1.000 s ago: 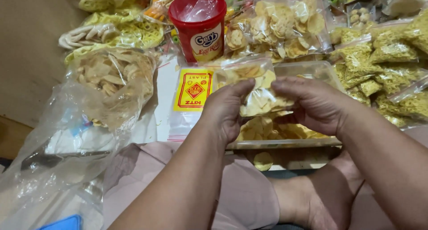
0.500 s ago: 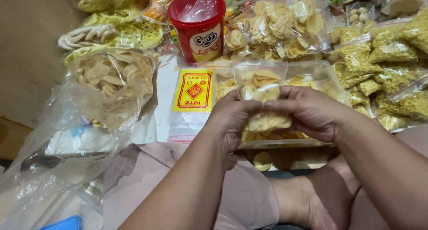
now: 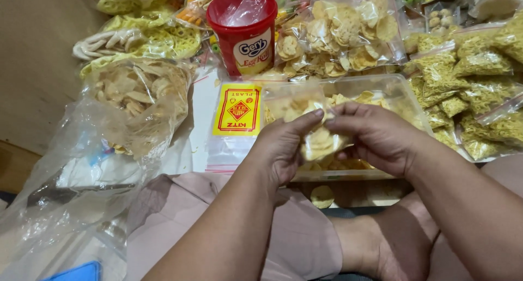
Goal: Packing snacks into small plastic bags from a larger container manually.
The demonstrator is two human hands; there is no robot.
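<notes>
Clear plastic of the small bag, half hidden behind the fingers and hazy at its top edge, shows pale round crackers as the left hand and right hand pinch it together above the clear tray.

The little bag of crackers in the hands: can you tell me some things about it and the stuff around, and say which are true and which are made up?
1. Both hands, left hand and right hand, hold the small clear bag. True.
2. The bag holds green candies. False: pale yellow round crackers.
3. The red tub stands beyond the hands. True.
4. The clear tray is behind the red tub. False: it lies under the hands, nearer than the tub.
</notes>
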